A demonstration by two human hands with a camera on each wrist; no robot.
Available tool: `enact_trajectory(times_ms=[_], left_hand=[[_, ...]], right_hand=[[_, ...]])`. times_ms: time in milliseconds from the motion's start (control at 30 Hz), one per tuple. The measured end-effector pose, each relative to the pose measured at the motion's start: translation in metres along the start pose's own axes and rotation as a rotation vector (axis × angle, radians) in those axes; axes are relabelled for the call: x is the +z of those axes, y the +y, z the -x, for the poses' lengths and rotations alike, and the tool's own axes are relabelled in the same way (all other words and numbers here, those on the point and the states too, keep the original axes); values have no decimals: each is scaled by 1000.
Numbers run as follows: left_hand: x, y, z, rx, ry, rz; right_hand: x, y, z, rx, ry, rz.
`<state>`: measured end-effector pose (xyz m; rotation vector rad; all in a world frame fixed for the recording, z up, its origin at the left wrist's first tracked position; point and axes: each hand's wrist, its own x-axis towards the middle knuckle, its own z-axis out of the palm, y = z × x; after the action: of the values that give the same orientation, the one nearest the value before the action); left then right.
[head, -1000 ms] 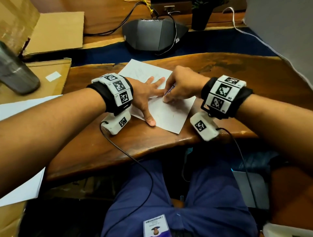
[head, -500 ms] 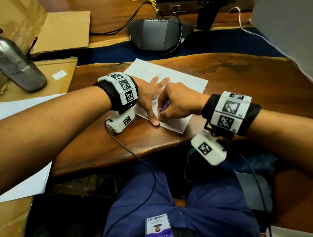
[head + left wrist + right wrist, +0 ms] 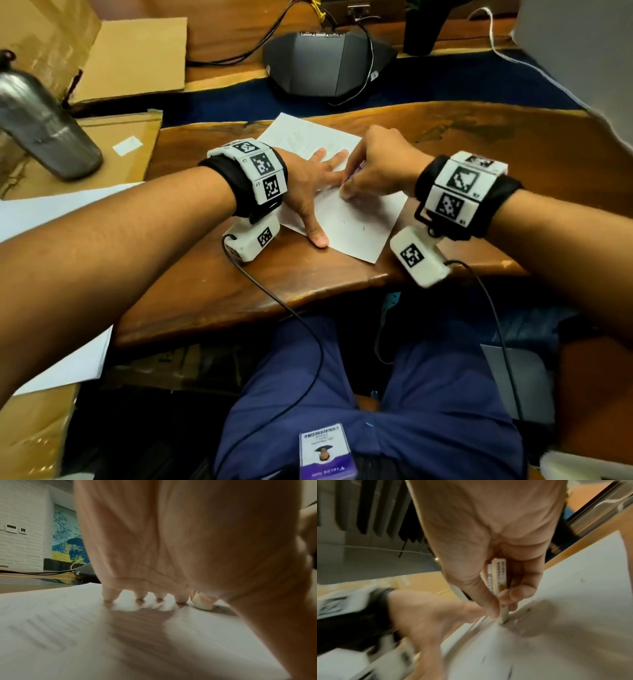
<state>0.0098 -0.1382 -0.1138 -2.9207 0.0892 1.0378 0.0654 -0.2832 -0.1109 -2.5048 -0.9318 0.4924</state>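
Observation:
A white sheet of paper (image 3: 346,222) lies on the wooden desk (image 3: 479,164). My left hand (image 3: 315,185) rests flat on the sheet with its fingers spread, the thumb pointing toward the near edge; in the left wrist view its fingertips (image 3: 109,595) press on the paper (image 3: 68,642). My right hand (image 3: 373,164) sits just right of it and pinches a white eraser in a printed sleeve (image 3: 500,582), with the eraser's bare end pressed on the paper (image 3: 573,601). From the head view only a purple sliver of the eraser (image 3: 356,171) shows.
A steel bottle (image 3: 41,123) stands on cardboard (image 3: 126,61) at the left. A dark conference phone (image 3: 325,65) with cables sits behind the desk. Loose white sheets (image 3: 61,359) lie at the near left. The desk's near edge is right below my wrists.
The right hand with the eraser slid toward the near edge of the sheet, then back up beside the left fingers. The left hand stayed flat on the paper.

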Motion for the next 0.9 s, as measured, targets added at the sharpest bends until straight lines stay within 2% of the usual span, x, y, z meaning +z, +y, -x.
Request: enact_trajectory(times_ms=[67,133,233,300,333,400,467,567,633,733,800,900], left_hand=[[1,-1,0,15,8,32],[2,-2,-2,30,7,27],[2,-2,-5,16,-2,-6],[2,-2,-5,4,-6,1],[2,-3,-4,6,-4,9],[3,-5,-5,21,1,19],[3,-5,-6,32,-3,13],[2,-4,-5,22,-10,-7],[1,-3,-3,16,-8,0],[1,-3,-2,23,-2,8],[1,-3,-3,15,-9,-2],[1,-1,-5,0,-19,-23]], right_hand=[[13,-4,15,-101,-96,45],[13,-5,22,-103,-192,21],[-4,4,5,15,-102,-69],[-4,7,2,-7,-31,-35],[1,6,6,-55,-41,1],[11,3,21,-141,-142,65],[9,3,26,-126,-237,49],[-5,8,14,-38,-174,-7],[-4,9,13,-54,-121,9],[6,5,24,-126,-218,77],[0,7,24,-82,-232,45],[-5,15,20,-19,-110,-27]])
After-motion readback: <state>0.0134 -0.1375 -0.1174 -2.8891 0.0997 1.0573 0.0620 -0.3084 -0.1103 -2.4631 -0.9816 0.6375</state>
